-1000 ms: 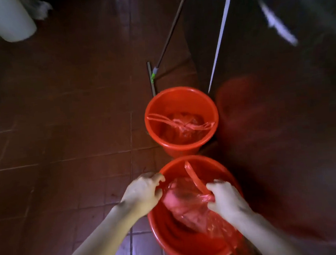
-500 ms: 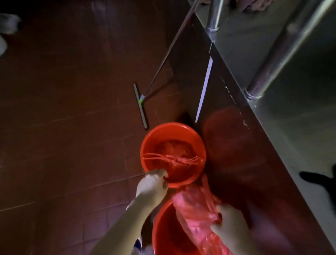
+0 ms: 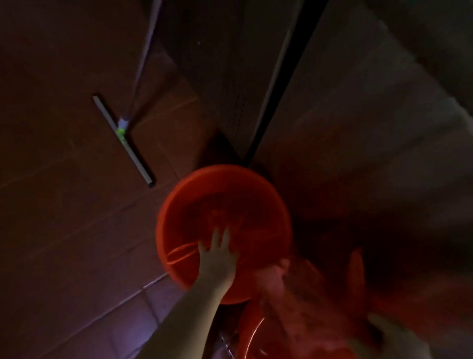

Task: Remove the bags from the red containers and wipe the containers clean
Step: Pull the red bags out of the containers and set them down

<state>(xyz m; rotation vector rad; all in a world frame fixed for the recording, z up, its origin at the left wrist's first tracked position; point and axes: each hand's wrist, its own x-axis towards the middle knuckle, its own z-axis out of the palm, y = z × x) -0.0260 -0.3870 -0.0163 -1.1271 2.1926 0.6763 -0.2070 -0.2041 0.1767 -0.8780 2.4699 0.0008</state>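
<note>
Spills look possible if the bag [image 3: 298, 297] gripped by the right hand [image 3: 386, 340], lower right, swings while the open left hand [image 3: 217, 255] enters the centre bucket [image 3: 176, 213].

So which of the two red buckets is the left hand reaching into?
The farther bucket, beside the squeegee: the left hand spreads its fingers inside it. The nearer bucket sits at the bottom edge, under the blurred pink bag the right hand holds.
</note>
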